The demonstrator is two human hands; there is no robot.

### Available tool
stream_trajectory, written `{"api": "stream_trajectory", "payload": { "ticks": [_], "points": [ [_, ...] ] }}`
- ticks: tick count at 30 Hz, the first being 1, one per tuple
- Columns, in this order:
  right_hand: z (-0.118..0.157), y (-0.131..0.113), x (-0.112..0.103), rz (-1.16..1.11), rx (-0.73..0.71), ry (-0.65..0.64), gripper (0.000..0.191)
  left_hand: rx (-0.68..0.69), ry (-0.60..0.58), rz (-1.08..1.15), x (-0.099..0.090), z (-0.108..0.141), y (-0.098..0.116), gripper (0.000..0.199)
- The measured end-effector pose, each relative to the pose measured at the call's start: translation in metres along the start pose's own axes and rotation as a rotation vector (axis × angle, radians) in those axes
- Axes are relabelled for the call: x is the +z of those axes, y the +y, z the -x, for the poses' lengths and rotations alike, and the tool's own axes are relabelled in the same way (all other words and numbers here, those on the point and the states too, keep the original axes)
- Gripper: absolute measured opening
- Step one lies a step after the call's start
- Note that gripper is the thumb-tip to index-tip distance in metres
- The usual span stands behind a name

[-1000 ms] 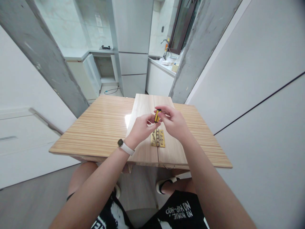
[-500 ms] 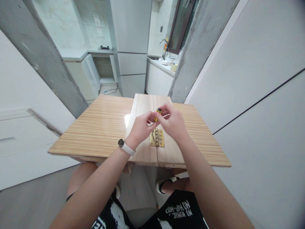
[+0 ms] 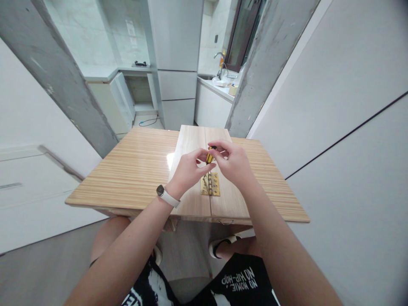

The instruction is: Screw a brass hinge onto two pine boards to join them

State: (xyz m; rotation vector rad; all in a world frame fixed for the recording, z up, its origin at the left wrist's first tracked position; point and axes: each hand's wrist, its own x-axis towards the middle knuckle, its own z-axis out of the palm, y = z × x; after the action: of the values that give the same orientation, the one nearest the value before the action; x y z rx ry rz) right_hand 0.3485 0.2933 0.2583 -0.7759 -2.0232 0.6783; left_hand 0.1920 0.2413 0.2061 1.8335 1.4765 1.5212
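A small yellow and black object, which looks like a stubby screwdriver (image 3: 209,157), is held between both hands above two pale boards (image 3: 188,199). Its lower end is pinched by my left hand (image 3: 190,168), which wears a watch at the wrist. The fingers of my right hand (image 3: 232,161) close around its black upper end. Just below the hands, a brass hinge (image 3: 210,184) lies across the seam between the boards, with small loose-looking pieces on its left leaf, too small to make out.
The boards rest on a wooden table (image 3: 134,170) with striped grain. My legs are under its near edge. Beyond it stand a grey fridge (image 3: 177,85), an open cabinet and a sink counter (image 3: 213,89). Grey pillars flank the opening.
The yellow and black object has turned more upright between the hands. My right hand's fingers have shifted up to its black end and slightly left.
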Motion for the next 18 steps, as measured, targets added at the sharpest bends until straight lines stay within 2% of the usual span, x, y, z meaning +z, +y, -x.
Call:
{"api": "stream_trajectory", "payload": {
  "ticks": [7,13,16,18],
  "points": [
    [0.002,-0.007,0.006,0.081,-0.003,0.053,0.008,0.027,0.097,-0.042,0.005,0.000,0.002,0.019],
    [0.003,-0.005,0.006,0.128,0.016,0.093,0.023,0.037,0.072,-0.060,0.008,0.002,0.001,0.014],
    [0.002,-0.005,-0.002,0.107,-0.017,0.005,0.018,0.034,0.056,-0.045,0.007,0.002,0.001,0.016],
    [0.003,-0.005,-0.009,0.087,-0.050,-0.088,0.024,0.033,0.060,-0.022,0.006,0.002,0.002,0.017]
  ]
}}
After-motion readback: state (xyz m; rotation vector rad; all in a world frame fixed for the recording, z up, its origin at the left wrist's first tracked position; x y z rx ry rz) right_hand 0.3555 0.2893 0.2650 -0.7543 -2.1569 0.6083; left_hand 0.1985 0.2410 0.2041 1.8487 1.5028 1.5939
